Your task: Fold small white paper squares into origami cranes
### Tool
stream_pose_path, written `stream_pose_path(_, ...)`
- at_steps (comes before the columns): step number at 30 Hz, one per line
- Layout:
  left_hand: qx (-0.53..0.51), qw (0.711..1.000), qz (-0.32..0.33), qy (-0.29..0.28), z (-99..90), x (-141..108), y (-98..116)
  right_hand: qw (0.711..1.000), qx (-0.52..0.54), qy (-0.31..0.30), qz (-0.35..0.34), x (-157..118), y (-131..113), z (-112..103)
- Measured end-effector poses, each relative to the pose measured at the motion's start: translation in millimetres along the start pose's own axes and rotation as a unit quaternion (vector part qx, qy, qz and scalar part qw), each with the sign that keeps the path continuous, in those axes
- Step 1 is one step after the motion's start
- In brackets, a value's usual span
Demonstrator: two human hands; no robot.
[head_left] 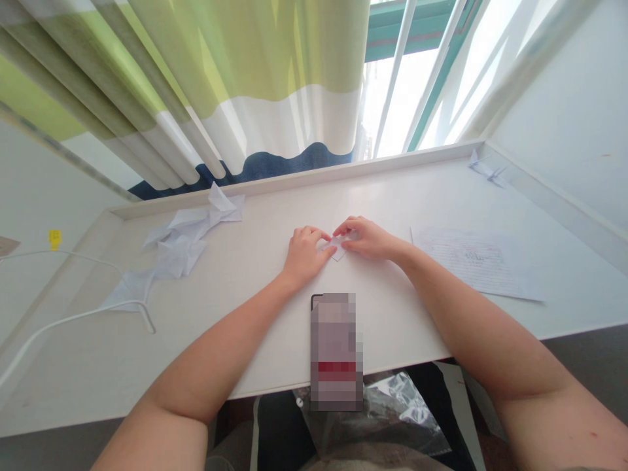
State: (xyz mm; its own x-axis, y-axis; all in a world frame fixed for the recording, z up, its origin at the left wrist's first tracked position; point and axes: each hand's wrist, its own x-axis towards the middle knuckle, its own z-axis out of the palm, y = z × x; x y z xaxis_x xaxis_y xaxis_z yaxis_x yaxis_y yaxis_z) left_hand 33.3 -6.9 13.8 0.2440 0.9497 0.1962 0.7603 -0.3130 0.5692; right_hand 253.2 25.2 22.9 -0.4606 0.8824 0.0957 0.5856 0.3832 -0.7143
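A small folded white paper (338, 251) lies on the white desk between my two hands. My left hand (309, 254) pinches its left side, thumb and forefinger close together. From the right, my right hand (362, 238) holds the paper's other side between its thumb and bent fingers. The paper's lower corner points towards me, and its upper part is partly hidden by the fingertips. Nearer to me, a phone (336, 347) with a blurred screen lies at the desk's front edge.
Several folded white papers (181, 245) lie at the left, beside a white cable (98, 313). Printed sheets (471, 261) rest under and beyond my right forearm. Small folded papers (485, 171) are in the far right corner. A curtain (275, 59) hangs behind the desk's raised rim (314, 175).
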Motion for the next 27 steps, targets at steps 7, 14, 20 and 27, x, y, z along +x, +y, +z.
stream_pose_path(7,0.002,1.0,0.009,-0.008,-2.4,-1.6,2.4,0.998,0.059,-0.008,0.018,-1.6,-4.3,-0.1)
stream_pose_path(14,-0.004,1.0,0.007,-0.005,-5.1,-0.8,2.8,1.0,-0.012,0.015,0.0,-0.1,-7.5,4.9)
stream_pose_path(20,0.07,0.995,0.062,-0.017,-8.4,-3.9,3.9,0.996,-0.044,-0.004,-0.075,-0.7,-1.8,1.8)
stream_pose_path(27,0.203,0.971,0.12,-0.043,-12.3,-14.1,16.3,0.988,-0.105,-0.074,-0.081,-4.4,2.2,-12.0)
